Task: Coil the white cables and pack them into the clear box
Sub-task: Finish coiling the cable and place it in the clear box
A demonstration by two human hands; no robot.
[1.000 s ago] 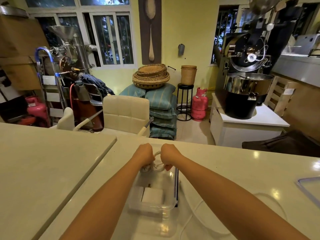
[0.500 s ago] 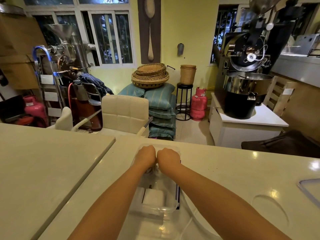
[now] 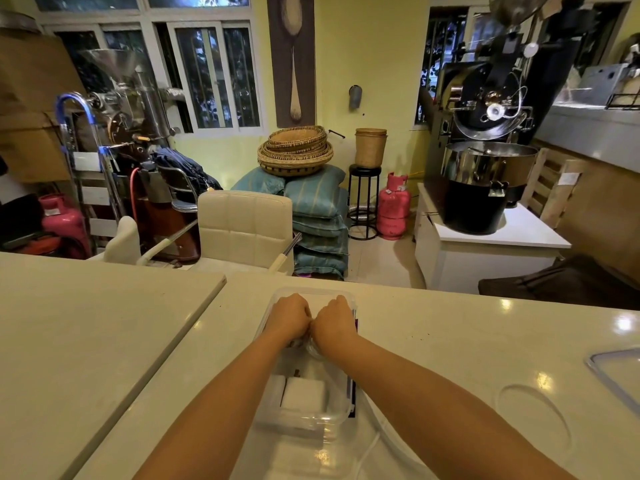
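Note:
The clear box (image 3: 313,293) stands on the pale counter straight ahead of me. My left hand (image 3: 288,317) and my right hand (image 3: 335,320) are both fisted and pressed side by side over the box's far half. A coil of white cable (image 3: 309,344) is clutched under them, mostly hidden by the fingers. A white charger block (image 3: 304,393) lies in the near half of the box. One loose white cable (image 3: 375,441) trails over the counter just right of the box, below my right forearm.
The box's clear lid (image 3: 614,374) lies at the counter's right edge. A second counter slab (image 3: 86,327) meets this one on the left. Beyond the far edge stand a cream chair (image 3: 244,221) and a white cabinet bearing a black roaster (image 3: 476,199).
Both hands have moved down and slightly forward into the box with the coil. The loose cable loop on the counter at right has been drawn in toward the box.

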